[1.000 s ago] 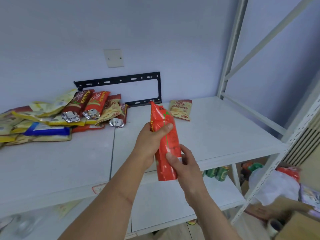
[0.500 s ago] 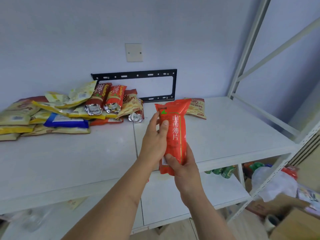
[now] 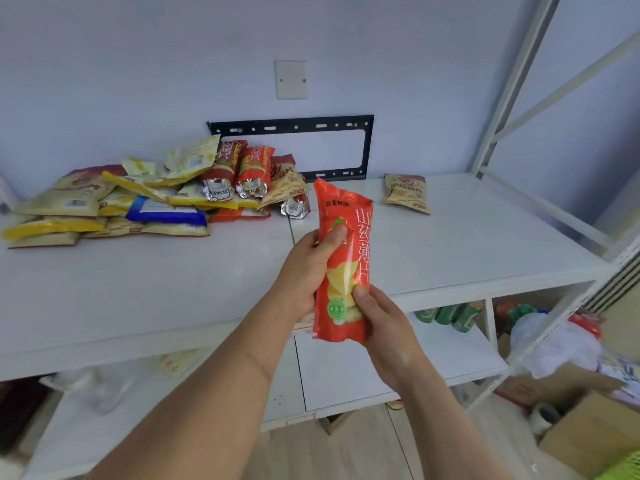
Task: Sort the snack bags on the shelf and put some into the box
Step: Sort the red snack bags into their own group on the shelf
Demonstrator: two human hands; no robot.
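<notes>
Though gripped upright, orange snack bag [image 3: 346, 237]

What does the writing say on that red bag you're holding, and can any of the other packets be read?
"山药薄片": large pale characters down the red bag held in both hands.
Small dark line near that bag's top: too blurred to read.
Green round seal low on the bag: too small to read.
Pile of packets on the shelf: print too blurred.
Lone tan packet: red characters, unreadable.
</notes>
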